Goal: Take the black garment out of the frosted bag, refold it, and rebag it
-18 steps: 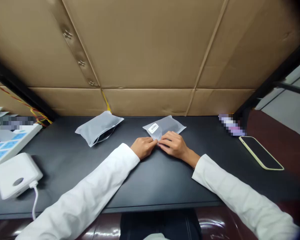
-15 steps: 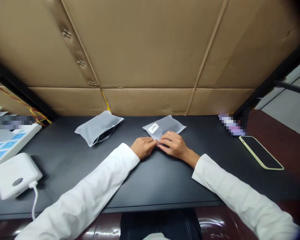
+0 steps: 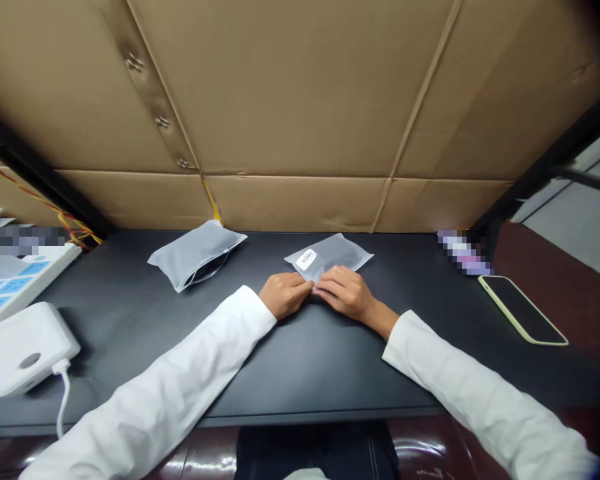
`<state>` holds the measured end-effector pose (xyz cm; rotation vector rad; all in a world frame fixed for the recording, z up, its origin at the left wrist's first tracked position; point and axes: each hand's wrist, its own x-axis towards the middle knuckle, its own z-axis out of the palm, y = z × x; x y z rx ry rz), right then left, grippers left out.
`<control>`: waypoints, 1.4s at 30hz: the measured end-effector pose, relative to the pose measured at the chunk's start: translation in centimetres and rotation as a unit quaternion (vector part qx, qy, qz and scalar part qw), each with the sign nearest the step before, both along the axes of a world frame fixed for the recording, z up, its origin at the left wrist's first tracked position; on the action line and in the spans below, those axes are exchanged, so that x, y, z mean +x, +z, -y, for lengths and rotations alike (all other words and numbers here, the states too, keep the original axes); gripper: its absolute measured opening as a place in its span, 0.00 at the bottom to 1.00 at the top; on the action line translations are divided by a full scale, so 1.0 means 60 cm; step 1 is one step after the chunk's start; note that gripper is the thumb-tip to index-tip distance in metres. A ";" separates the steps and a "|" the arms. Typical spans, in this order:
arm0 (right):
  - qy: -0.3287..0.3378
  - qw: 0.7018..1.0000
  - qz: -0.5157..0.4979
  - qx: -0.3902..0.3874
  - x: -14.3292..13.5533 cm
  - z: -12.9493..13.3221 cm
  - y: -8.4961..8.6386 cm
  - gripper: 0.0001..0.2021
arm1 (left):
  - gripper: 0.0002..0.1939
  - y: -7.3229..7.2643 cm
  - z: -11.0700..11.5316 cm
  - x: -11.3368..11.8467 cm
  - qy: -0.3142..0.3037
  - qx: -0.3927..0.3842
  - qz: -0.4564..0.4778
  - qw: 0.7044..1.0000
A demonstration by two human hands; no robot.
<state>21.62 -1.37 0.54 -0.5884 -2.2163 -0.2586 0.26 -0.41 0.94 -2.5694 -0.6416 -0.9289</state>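
From where I stand, two white sleeves come up from the bottom of the frame, the left sleeve [image 3: 165,387] and the right sleeve [image 3: 470,373], both cut off by the lower edge. Between them a dark-clothed lap is mostly hidden under the black tabletop [image 3: 300,367]. At lower left a white box [image 3: 30,347] with one white cable [image 3: 64,400] sits slightly further left than a moment ago; the whole view has shifted a little, while the hands keep the same pose.

At centre, the left hand [image 3: 286,295] and right hand [image 3: 349,293] nearly meet, fingertips pressed together, pinching the near edge of a frosted zip bag [image 3: 337,255]. The fingers cover that edge, and I can't make out what the bag contains. It lies just right of centre, bearing one barcode label [image 3: 307,259], too small to read.

One phone [image 3: 525,310] lies at right, beside a pixelated item [image 3: 464,253]. Left of centre rests a second frosted bag [image 3: 195,248], its mouth gaping, making two bags altogether. A power strip [image 3: 20,283] is cut off at the left edge. Behind everything stands creased cardboard [image 3: 300,87].
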 end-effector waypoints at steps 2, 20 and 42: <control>-0.009 1.000 0.014 0.008 0.000 0.001 0.004 0.03 | 0.13 0.001 -0.001 -0.001 0.004 -0.002 -0.006 1.000; -0.147 0.988 0.003 0.038 0.114 -0.081 0.020 0.05 | 0.13 0.021 -0.033 -0.038 0.063 -0.056 0.087 0.993; -0.038 0.984 -0.135 -0.111 0.083 -0.042 0.018 0.03 | 0.11 0.016 -0.030 -0.041 0.103 0.009 0.041 0.994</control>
